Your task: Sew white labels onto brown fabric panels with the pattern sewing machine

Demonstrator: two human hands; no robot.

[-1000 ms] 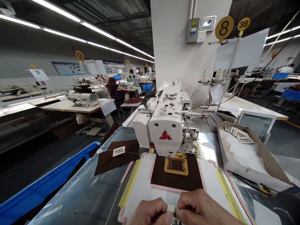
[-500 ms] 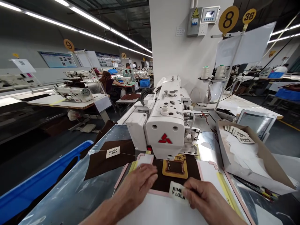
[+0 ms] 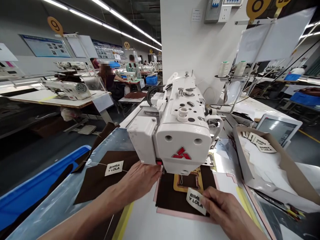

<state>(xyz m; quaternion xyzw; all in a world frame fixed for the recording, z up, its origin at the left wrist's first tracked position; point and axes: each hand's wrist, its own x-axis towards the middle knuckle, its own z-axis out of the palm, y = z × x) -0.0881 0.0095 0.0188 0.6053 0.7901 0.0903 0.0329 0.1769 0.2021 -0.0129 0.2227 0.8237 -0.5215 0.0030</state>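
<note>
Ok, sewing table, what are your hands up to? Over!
Right fingers pinching label over brown fabric. Left fingers near fabric's left edge, touch unclear. Sewing machine head hides part of yellow frame.

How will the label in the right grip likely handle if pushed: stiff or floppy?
The label is probably bendable but not limp: pinched at one edge by the right grip, its free side spreads out with a slight curve. It looks small and thin, so it is likely very light.

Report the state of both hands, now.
Left hand: beside the sewing machine; open or closed, cannot tell.
Right hand: closed, holding a printed white label.
</note>
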